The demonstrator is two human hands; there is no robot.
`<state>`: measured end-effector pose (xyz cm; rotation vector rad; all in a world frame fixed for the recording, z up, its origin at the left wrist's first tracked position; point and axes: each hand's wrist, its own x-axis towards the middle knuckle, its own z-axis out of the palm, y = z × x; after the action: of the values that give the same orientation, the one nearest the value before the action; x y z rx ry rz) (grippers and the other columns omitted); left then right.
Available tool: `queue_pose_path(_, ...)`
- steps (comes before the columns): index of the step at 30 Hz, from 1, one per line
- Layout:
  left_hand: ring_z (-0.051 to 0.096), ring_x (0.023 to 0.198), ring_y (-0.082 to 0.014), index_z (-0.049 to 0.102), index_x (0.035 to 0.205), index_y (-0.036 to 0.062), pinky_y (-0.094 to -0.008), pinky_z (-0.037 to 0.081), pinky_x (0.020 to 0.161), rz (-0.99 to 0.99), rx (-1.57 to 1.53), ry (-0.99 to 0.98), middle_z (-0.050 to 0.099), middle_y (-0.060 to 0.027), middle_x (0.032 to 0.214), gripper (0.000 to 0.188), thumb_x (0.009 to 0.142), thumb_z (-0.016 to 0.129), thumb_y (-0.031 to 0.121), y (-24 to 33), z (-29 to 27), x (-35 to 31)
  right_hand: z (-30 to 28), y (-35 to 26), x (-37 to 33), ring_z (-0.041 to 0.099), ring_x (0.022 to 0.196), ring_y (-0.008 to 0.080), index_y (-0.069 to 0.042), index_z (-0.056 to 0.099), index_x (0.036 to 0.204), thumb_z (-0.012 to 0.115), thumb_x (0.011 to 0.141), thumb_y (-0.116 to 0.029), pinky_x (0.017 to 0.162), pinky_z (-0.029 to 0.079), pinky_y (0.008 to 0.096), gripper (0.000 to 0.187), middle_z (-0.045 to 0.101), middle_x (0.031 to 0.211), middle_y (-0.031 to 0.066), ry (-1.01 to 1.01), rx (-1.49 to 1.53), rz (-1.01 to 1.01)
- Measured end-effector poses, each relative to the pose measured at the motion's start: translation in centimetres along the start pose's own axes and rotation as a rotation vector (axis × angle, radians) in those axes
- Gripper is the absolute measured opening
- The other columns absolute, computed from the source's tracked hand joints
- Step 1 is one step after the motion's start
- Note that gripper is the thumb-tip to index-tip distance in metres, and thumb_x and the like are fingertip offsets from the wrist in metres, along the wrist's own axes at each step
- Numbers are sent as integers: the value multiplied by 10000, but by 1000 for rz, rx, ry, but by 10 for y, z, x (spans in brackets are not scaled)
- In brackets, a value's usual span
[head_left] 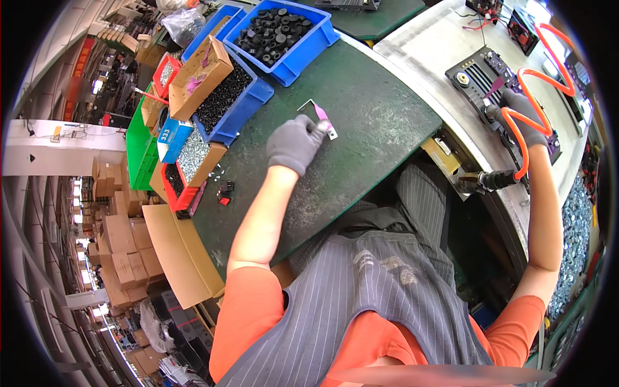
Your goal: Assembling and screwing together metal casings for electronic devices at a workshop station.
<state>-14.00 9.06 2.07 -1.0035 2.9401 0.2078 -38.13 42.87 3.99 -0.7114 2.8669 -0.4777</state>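
My left hand (295, 144), in a grey glove, is over the green bench top. Its thumb and fingers are closed on a thin bent metal bracket (332, 134) with a pink strip along it. My right hand (523, 120), also gloved, reaches to a black slotted metal chassis (474, 79) on the pale work surface at right. Its fingers are curled down at the chassis, partly behind an orange coiled hose (525, 147); what they grip is not clear. A purple strip (495, 86) shows on the chassis beside these fingers.
Blue bins (284, 72) of black round parts and small black screws stand at the back left. Nearby are an open cardboard box (201, 76), red trays (182, 197) and a green bin (140, 151). A dark tool (493, 181) hangs on the hose by the bench edge.
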Motion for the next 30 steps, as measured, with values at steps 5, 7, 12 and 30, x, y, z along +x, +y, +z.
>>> queue_pose_path(5, 600, 824, -304, 614, 883, 88, -411, 467, 708, 113, -40, 115, 621, -125, 866, 390, 785, 641, 464, 14, 25, 5, 21, 26, -2, 615, 786, 294, -34, 612, 862, 607, 806, -253, 708, 468, 380, 226, 633, 813, 158, 100, 80, -77)
queue_pose_path(7, 590, 797, -302, 597, 883, 98, -415, 468, 707, 181, -124, 79, 601, -116, 870, 291, 770, 676, 355, 18, 26, 10, 29, 47, -16, 628, 788, 228, -43, 622, 954, 616, 822, -236, 704, 485, 322, 234, 649, 853, 121, 428, 118, -203)
queue_pose_path(12, 587, 685, -194, 619, 868, 62, -332, 467, 622, 385, -536, 30, 613, -65, 780, 188, 798, 668, 229, 61, 27, 17, 2, 108, -66, 571, 857, 156, 17, 498, 1199, 488, 804, 36, 771, 487, 240, 395, 573, 1053, 142, 137, 1587, 210)
queue_pose_path(30, 595, 770, -120, 667, 991, 52, -251, 462, 719, 993, -947, -375, 667, -42, 829, 304, 867, 625, 326, 332, 32, -17, -18, 112, -167, 582, 634, 97, -47, 524, 1235, 485, 873, -18, 546, 469, 218, 365, 600, 999, 66, 188, 897, 285)
